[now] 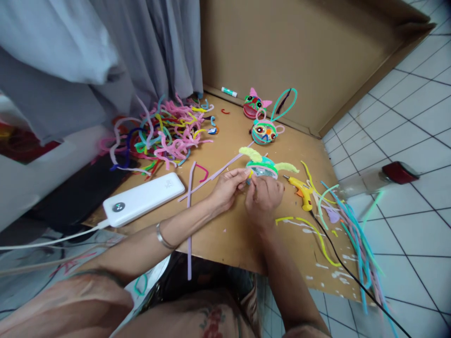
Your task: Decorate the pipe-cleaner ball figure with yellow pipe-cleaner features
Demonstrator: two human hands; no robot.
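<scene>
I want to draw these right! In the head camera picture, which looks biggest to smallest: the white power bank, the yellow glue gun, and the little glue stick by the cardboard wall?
1. white power bank, clearly biggest.
2. yellow glue gun.
3. glue stick, smallest; but it lies farthest from the camera, which shrinks it, so its place below the glue gun is unsure.

A round green pipe-cleaner figure [262, 167] — two fuzzy yellow horns splayed sideways — sits on the cardboard.

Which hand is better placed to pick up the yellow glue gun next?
Probably the right hand: the glue gun lies just beside it on the cardboard. The left hand is on the far side, pinching the green figure.
</scene>
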